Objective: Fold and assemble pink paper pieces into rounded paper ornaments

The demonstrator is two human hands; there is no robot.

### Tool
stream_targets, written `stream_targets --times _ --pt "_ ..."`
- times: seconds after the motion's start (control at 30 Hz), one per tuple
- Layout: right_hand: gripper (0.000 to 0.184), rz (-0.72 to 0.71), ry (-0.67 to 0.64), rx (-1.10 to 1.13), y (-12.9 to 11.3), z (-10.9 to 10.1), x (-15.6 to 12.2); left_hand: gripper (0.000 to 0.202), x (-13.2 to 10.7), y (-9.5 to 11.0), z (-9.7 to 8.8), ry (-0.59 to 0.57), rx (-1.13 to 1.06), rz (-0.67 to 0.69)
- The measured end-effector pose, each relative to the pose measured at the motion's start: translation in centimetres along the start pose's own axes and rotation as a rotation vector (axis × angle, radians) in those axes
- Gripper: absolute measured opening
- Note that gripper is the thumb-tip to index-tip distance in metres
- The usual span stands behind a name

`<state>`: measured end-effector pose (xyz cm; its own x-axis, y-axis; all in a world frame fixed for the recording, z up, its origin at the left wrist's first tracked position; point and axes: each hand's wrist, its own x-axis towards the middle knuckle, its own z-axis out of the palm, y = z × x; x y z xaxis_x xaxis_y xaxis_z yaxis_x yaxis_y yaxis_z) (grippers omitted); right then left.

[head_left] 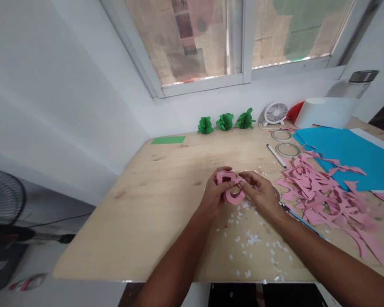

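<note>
A pink paper cutout (234, 198) with openings through it, seemingly several layers thick, is held just above the wooden table (153, 200). My left hand (216, 187) grips its left side, thumb across the front. From the right, my right hand (257, 187) pinches its upper right edge between thumb and fingers. Small white paper bits (252, 239) lie scattered on the table below my hands. Beside my right forearm is a heap of pink paper scraps (320, 183). A thin blue tool (304, 221), partly hidden by that forearm, lies next to the heap.
Along the wall stand three green paper figures (225, 122) and a small white fan (275, 113). A green paper strip (168, 140) lies at the back left. Tape rolls (288, 149), a white marker (276, 155) and blue sheets (348, 149) occupy the right side.
</note>
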<state>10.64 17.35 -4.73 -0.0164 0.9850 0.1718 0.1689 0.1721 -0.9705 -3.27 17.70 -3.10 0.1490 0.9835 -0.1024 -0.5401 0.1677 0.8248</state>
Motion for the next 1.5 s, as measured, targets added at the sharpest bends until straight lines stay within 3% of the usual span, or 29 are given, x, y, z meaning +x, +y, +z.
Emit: stream_targets --times 0.33,0.6,0.83,1.03,1.17,1.3,1.5 --pt "0.033 0.141 -0.014 0.407 0.1 0.5 0.1 0.051 0.4 -0.2 -0.5 0.024 -0.053 0.03" --pt "0.028 0.085 0.092 0.451 1.2 0.3 0.6 0.038 0.8 -0.2 -0.7 0.149 0.035 0.022" --pt "0.026 0.031 0.088 0.329 1.3 0.4 0.5 0.029 0.8 -0.1 -0.7 0.193 0.022 0.029" --pt "0.028 0.051 0.094 0.251 1.7 0.3 0.6 0.027 0.6 0.2 -0.4 0.14 0.002 -0.007" --pt "0.029 0.033 0.116 0.04 1.4 0.0 0.5 0.026 0.7 0.0 -0.4 0.176 0.074 0.068" --pt "0.024 -0.183 0.223 -0.201 0.6 -0.4 0.2 0.025 0.7 -0.5 -0.6 0.193 0.263 0.144" --pt "0.008 -0.434 0.227 -0.369 -0.6 -0.7 -0.3 0.019 0.1 -1.1 0.0 0.137 0.429 0.206"
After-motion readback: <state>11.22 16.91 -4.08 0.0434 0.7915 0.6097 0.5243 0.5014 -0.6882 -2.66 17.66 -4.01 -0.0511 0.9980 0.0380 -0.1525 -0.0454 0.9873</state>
